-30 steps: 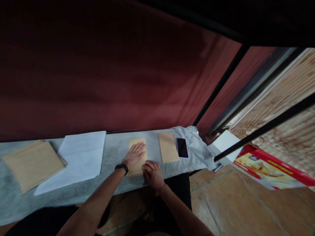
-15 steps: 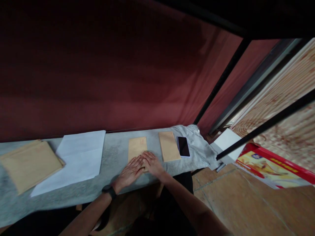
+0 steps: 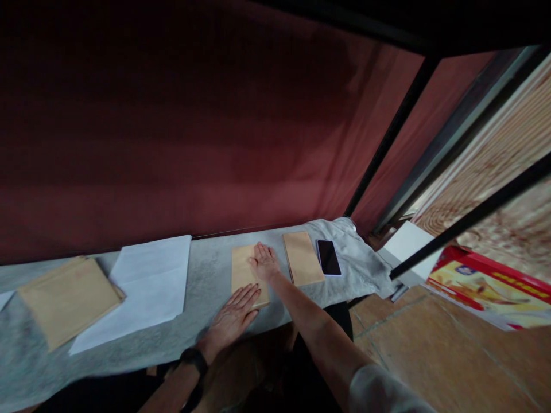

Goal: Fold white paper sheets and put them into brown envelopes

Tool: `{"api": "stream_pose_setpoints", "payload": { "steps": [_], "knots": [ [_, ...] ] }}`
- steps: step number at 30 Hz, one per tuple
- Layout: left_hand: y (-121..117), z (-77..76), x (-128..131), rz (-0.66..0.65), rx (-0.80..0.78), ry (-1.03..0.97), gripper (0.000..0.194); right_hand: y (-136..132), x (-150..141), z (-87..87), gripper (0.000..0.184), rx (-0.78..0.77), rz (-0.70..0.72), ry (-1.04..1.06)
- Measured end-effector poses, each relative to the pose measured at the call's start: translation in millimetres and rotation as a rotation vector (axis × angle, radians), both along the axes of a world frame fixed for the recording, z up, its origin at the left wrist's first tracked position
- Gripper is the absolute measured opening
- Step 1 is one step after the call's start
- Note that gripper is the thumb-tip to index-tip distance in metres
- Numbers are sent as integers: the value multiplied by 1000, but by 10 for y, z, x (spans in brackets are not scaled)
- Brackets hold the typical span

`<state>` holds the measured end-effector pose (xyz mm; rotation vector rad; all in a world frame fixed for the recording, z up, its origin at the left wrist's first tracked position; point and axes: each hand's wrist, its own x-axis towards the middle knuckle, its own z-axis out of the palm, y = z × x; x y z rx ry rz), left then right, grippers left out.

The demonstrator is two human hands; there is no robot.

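Observation:
A tan paper envelope [image 3: 241, 267] lies on the grey cloth in front of me, with both hands flat on it. My left hand [image 3: 232, 312], with a dark watch on its wrist, rests on the near left part, fingers stretched out. Farther up, my right hand [image 3: 263, 263] lies on the upper right part, its fingers extended too. Just to the right is a neat stack of tan envelopes [image 3: 303, 258]. Part of the envelope under my palms is hidden.
A black-screened phone [image 3: 329, 257] lies right of the stack. To the left, larger brown envelopes [image 3: 71, 301] overlap white paper sheets [image 3: 150, 281]. The grey cloth [image 3: 209, 269] covers a narrow table against a red wall [image 3: 193, 143]. A red and yellow box [image 3: 486, 287] stands at right beyond a black bar.
My hands have moved apart on the envelope: the right slid away toward its far end, while the left stayed at the near part. The view has shifted slightly.

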<state>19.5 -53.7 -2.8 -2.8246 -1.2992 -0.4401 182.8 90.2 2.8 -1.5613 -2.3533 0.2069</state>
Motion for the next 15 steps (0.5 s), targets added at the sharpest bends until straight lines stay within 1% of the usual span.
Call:
{"api": "stream_pose_setpoints", "payload": {
  "steps": [3, 6, 9, 15],
  "knots": [
    [-3, 7, 4, 2, -6, -7, 61, -85, 43, 8, 58, 6, 25, -7],
    [-2, 5, 2, 8, -17, -20, 61, -218, 119, 1, 59, 19, 86, -42],
    [3, -2, 0, 7, -30, -20, 62, -351, 189, -9, 59, 14, 111, -78],
    [14, -23, 8, 15, -35, -47, 60, -559, 301, 15, 52, 7, 211, -59]
  ]
}}
